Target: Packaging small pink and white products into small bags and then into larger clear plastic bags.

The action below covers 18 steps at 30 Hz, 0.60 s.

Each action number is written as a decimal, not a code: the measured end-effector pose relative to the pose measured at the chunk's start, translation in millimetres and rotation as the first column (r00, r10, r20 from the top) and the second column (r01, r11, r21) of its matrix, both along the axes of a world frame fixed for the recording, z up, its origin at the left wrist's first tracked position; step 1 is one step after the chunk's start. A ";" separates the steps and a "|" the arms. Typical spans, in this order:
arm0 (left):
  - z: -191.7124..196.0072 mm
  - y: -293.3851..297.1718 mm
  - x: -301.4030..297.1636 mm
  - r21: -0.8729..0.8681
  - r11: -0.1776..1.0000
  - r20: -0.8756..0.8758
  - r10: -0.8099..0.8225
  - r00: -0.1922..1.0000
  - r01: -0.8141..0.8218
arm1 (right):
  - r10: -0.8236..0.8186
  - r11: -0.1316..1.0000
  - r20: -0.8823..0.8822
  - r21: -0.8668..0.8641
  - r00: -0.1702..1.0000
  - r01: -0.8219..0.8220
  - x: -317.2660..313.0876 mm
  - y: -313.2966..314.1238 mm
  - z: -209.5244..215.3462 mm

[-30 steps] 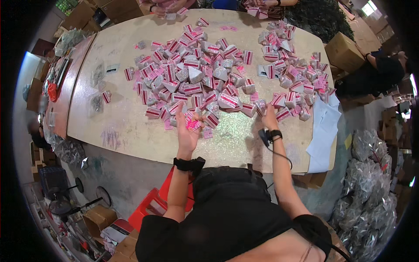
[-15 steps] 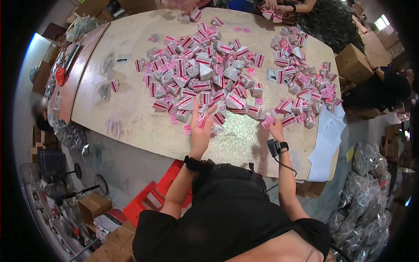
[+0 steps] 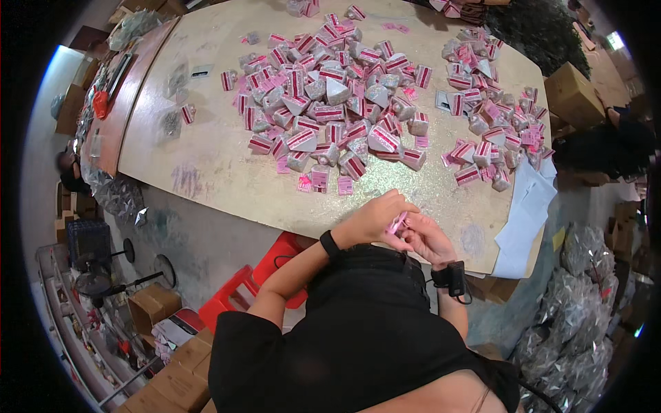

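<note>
Cluttered workroom, pale speckled tabletop (image 3: 206, 172). Nearest: both hands meet at its near edge, left hand (image 3: 372, 219) and right hand (image 3: 425, 239) pinching one small pink packet (image 3: 397, 223) between fingertips, lifted close for fine handling. Beyond, loose pink-and-white packets (image 3: 330, 103) heaped within reach; second heap (image 3: 489, 117) far right.

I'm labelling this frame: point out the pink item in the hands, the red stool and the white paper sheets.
pink item (image 3: 396, 223), head view, its visible middle
red stool (image 3: 256, 286), head view, seat
white paper sheets (image 3: 525, 213), head view, top sheet

Head fisheye cam, steep downward over table (image 3: 206, 172) edge
</note>
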<state>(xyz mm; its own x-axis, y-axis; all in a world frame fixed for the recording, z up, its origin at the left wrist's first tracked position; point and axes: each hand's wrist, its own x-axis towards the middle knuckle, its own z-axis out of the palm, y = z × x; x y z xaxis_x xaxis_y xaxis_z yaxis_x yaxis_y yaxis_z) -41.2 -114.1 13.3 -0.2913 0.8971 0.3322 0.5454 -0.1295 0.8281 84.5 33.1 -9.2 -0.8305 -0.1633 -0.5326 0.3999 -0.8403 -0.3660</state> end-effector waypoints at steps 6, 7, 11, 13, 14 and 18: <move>7.0 -6.8 6.3 -0.013 0.989 0.332 0.145 0.932 -0.149 | -0.082 0.892 -0.115 -0.452 0.990 0.022 3.3 1.1 4.3; 7.6 -4.9 5.7 -0.040 0.992 0.331 0.130 0.935 -0.123 | -0.106 0.837 -0.070 -0.545 0.992 0.051 0.5 -2.0 8.3; 7.0 1.9 6.4 -0.045 0.989 0.395 0.147 0.907 -0.140 | -0.170 0.593 0.118 -0.781 0.978 0.197 -0.5 -13.4 13.5; -0.5 5.2 3.9 -0.142 0.956 0.435 0.294 0.851 -0.258 | -0.185 0.767 0.040 -0.619 0.982 0.170 -8.6 -23.6 24.3; -6.4 5.8 1.8 -0.137 0.957 0.433 0.292 0.853 -0.258 | -0.180 0.895 -0.033 -0.420 0.983 0.150 -13.6 -29.7 27.8; -27.0 3.0 2.5 -0.093 0.929 0.606 0.339 0.720 -0.359 | -0.196 0.875 -0.104 0.431 0.975 0.221 -28.7 -54.1 33.1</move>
<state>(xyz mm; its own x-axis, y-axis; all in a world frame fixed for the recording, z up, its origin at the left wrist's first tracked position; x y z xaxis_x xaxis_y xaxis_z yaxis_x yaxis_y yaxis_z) -38.6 -111.1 -13.6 -0.7293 0.6842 0.0026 -0.0531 -0.0604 0.9968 55.8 -21.0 23.9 -0.8494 0.2554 -0.4617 0.2017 -0.6515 -0.7314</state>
